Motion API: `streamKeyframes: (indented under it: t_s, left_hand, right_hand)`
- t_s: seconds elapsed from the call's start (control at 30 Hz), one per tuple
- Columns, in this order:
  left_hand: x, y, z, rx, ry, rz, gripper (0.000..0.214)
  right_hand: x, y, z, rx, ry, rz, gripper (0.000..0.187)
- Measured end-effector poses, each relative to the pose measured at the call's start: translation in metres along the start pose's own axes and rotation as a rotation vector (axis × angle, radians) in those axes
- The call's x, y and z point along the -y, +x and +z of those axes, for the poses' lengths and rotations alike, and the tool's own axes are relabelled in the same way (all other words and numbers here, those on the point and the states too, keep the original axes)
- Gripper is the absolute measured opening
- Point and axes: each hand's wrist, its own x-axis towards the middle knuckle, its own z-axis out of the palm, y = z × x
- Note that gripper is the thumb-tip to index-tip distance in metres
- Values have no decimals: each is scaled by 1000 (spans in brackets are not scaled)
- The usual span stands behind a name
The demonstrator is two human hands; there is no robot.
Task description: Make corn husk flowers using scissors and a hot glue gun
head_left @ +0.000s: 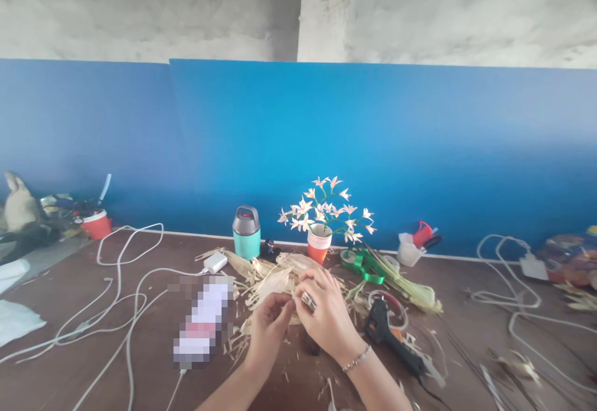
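My left hand (272, 321) and my right hand (324, 308) meet over a loose pile of dried pale husks (268, 280). The fingertips of both are pinched close together. Whatever lies between them is too small and too covered to name. A silvery bracelet (357, 359) circles my right wrist. Just beyond the pile, a stack of red and white paper cups (318, 246) holds green stems with pale star-shaped flowers (321, 209). A black glue gun (389, 336) rests to the right of my right hand, beside a tape roll (400, 308).
A teal lidded flask (246, 237) stands behind the pile. Left of it lie a white adapter (215, 263), a blurred-out phone (203, 324) and looping white cables (135, 311). Green ribbon (368, 268) and a straw bundle (410, 286) lie right. A blue partition (326, 125) borders the table.
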Motion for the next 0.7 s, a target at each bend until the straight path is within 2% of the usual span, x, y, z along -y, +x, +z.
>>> streamKeyframes:
  t_s: [0.4, 0.5, 0.57, 0.63, 0.7]
  left_hand:
    - [-2, -1, 0, 1, 4, -5, 28]
    - [-2, 0, 0, -4, -13, -20, 31]
    - [-1, 0, -1, -22, -34, -17, 31]
    - [0, 0, -2, -45, -50, -5, 30]
    - [2, 0, -3, -53, -54, 7, 28]
  right_hand:
    - [2, 0, -1, 17, -3, 10, 16]
    - [4, 0, -3, 18, 46, 32, 16]
    - [4, 1, -5, 27, 130, 55, 24]
    - [3, 2, -8, 17, 264, 146, 30]
    - [2, 5, -10, 0, 428, 338, 23]
